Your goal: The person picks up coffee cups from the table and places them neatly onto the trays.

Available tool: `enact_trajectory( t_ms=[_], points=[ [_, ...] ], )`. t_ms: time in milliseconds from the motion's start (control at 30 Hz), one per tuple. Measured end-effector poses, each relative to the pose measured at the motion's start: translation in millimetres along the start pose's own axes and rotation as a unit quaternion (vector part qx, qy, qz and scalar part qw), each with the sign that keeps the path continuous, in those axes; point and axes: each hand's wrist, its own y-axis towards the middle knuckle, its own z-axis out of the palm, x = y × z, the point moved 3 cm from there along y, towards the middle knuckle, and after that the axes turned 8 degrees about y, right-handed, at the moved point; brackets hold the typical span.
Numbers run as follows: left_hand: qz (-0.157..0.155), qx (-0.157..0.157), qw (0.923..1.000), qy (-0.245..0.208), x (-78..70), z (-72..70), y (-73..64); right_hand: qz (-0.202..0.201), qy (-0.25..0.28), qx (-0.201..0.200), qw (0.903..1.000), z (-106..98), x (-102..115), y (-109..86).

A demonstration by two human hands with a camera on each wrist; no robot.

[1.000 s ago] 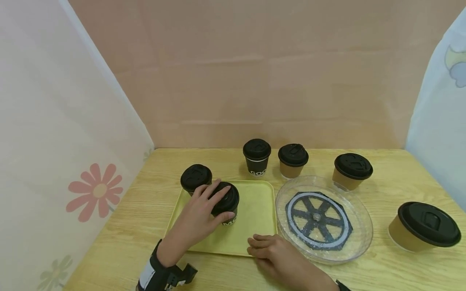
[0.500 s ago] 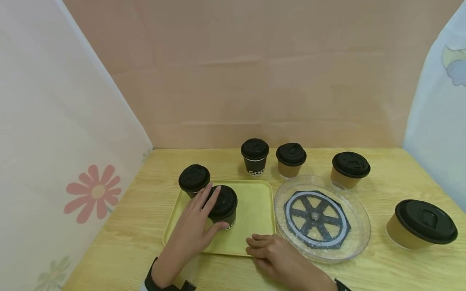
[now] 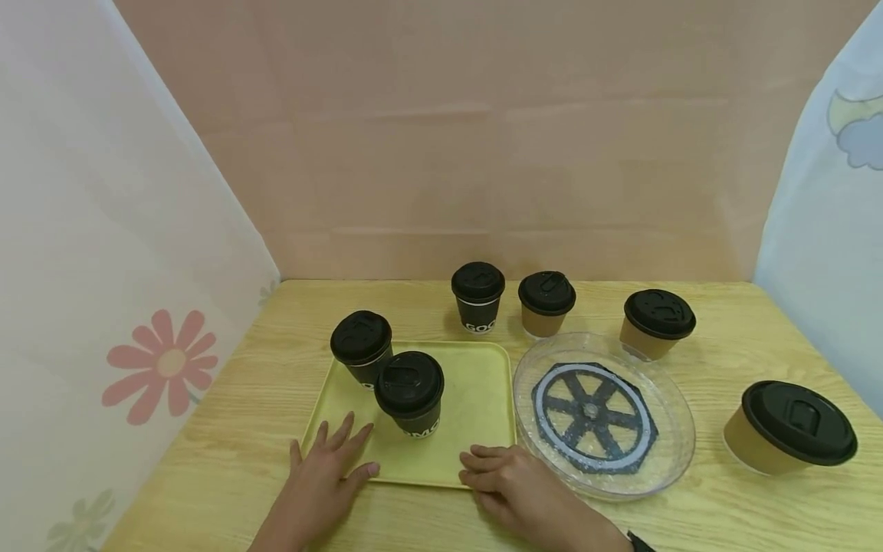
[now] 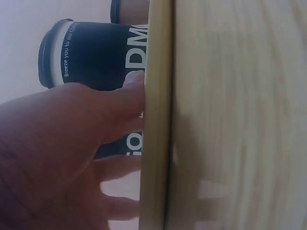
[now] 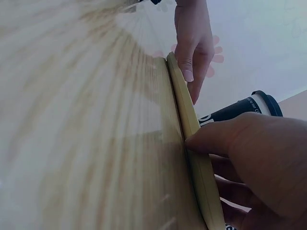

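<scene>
Two black lidded paper coffee cups stand upright on the left half of a yellow tray [image 3: 476, 414]: one nearer the front [image 3: 414, 395], the other cup [image 3: 362, 345] behind it at left. My left hand [image 3: 319, 475] lies over the tray's front left corner with fingers spread, in front of the nearer cup and apart from it. With thumb against the outer edge and fingers curled over the rim, my right hand [image 3: 524, 491] grips the tray's front right side. In the left wrist view, the left fingertips are hidden behind the tray rim [image 4: 158, 120].
Right of the tray lies a clear round dish [image 3: 679, 441] with a dark wheel-like base. Behind stand a black cup [image 3: 478, 299] and a brown cup [image 3: 547, 303]. Farther right are a brown lidded bowl [image 3: 658, 322] and a larger bowl [image 3: 789, 429].
My left hand has let go of the front black cup and drawn back toward me to the tray's front left corner. The cup stays standing on the tray. My right hand has kept its place.
</scene>
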Motion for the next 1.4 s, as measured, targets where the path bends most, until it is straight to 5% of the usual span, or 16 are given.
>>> enact_trajectory(
  t_ms=[267,500,667,800,1133,1267,1400],
  points=[
    [-0.002,0.041,0.9991,-0.01,4.2,3.9,0.3,0.013,0.003,0.003,0.9999,-22,2,11.4],
    [-0.003,0.024,0.9997,-0.002,5.6,6.4,-1.4,0.037,0.018,-0.129,0.9908,-92,-33,73.8],
    [-0.005,0.016,0.9998,-0.007,5.9,6.9,-1.1,-0.007,0.005,-0.193,0.9811,-115,-73,124.3],
    [-0.002,0.015,0.9998,-0.009,4.9,6.1,0.6,-0.007,-0.075,-0.173,0.982,-114,-102,147.4],
    [0.005,0.019,0.9997,-0.012,1.5,5.4,4.5,0.129,-0.174,-0.049,0.975,-101,-139,159.7],
    [0.008,0.018,0.9997,-0.014,0.1,7.4,5.2,0.127,-0.187,-0.051,0.9729,-101,-138,157.6],
    [0.009,0.02,0.9996,-0.017,-0.4,9.3,4.9,0.08,-0.194,-0.095,0.9732,-104,-123,150.6]
  ],
)
